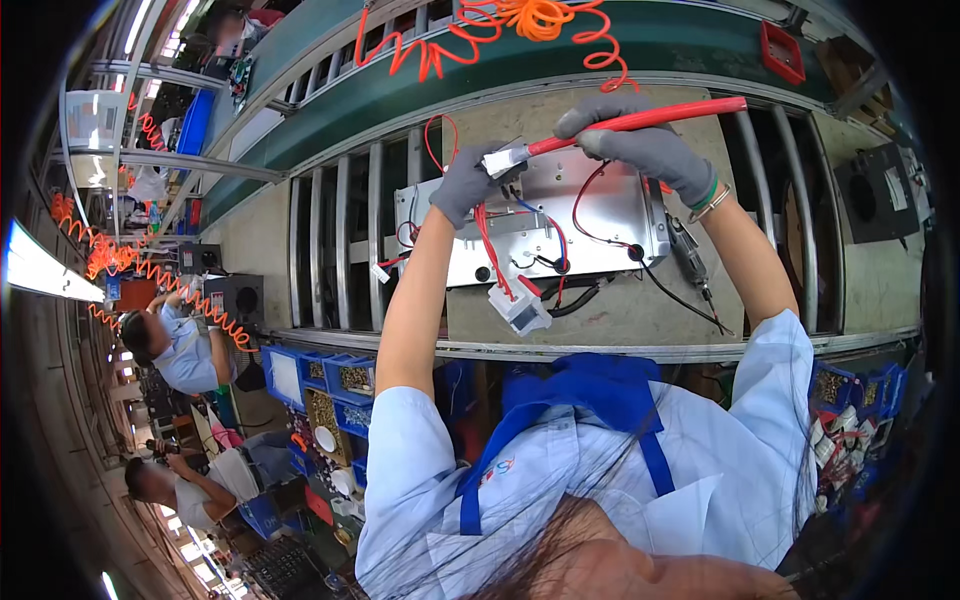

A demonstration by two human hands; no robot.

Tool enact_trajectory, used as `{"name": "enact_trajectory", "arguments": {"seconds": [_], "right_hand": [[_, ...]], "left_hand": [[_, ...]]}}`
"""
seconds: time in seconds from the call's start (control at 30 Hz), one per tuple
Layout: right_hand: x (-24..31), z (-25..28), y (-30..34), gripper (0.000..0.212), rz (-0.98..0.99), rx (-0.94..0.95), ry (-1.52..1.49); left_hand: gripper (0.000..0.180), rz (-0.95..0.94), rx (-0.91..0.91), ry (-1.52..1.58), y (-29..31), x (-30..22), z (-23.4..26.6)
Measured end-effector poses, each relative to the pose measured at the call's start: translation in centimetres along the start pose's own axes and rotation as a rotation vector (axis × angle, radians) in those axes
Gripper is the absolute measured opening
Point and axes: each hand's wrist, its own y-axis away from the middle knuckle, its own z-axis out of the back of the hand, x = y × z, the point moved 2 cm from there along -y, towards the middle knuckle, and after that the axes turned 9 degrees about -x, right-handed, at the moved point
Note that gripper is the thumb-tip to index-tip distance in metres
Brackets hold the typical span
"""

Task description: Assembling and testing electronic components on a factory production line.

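Note:
My right hand, in a grey glove, grips a long red-handled tool held level above a silver metal panel. The tool's tip meets a small white connector block, which my gloved left hand pinches at the panel's upper left corner. Red, blue and black wires run across the panel. A white plastic part hangs on wires at the panel's near edge. The panel lies on a beige board on the roller line.
A black powered screwdriver lies right of the panel. Metal rollers flank the board. Blue bins of small parts sit below the line's edge. A black box stands far right. Two other people work at the left. Orange coiled hose hangs overhead.

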Motion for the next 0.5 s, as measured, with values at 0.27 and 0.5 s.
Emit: {"name": "enact_trajectory", "arguments": {"seconds": [0.27,0.5], "right_hand": [[-1.1,0.4,-2.2,0.02,0.091,0.054,0.012],[-2.1,1.6,-3.2,0.019,0.115,0.042,0.1]], "left_hand": [[0.02,0.002,-0.002,0.038,-0.5,0.5,0.4],[0.024,-0.005,-0.053,0.034,-0.3,0.3,0.1]]}}
